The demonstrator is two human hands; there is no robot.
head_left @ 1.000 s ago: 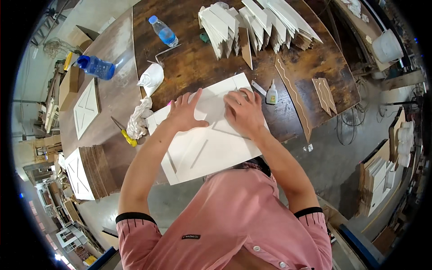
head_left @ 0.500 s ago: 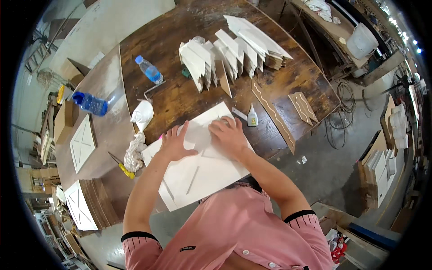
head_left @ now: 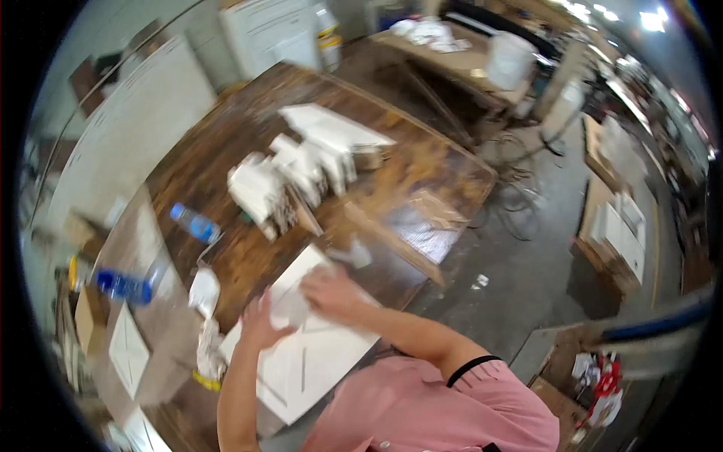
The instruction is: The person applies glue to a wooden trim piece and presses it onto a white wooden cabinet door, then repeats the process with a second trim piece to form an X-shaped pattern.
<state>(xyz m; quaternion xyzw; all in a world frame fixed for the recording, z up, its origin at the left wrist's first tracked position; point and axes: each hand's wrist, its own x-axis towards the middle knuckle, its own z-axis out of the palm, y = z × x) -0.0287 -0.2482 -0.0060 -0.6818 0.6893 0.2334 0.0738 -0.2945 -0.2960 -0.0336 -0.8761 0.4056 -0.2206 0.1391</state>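
A white panel with dark narrow slots lies slantwise at the table's near edge, partly over my body. My left hand rests on its left part, open, with thumb and fingers spread. Farther up the panel, my right hand presses down with bent fingers; motion blurs it, and I make out nothing held in it. A paler grey-white patch shows between the hands, too smeared to name. Just beyond my right hand is a small white glue bottle, blurred.
White zigzag-edged pieces stand stacked on the brown table. Brown strips lie at the right. A water bottle, a blue bottle, a white bag and slotted panels are on the left.
My view has swung, so the table and its things sit lower and farther left, and blurred. Both hands stay on the white panel in nearly the same places.
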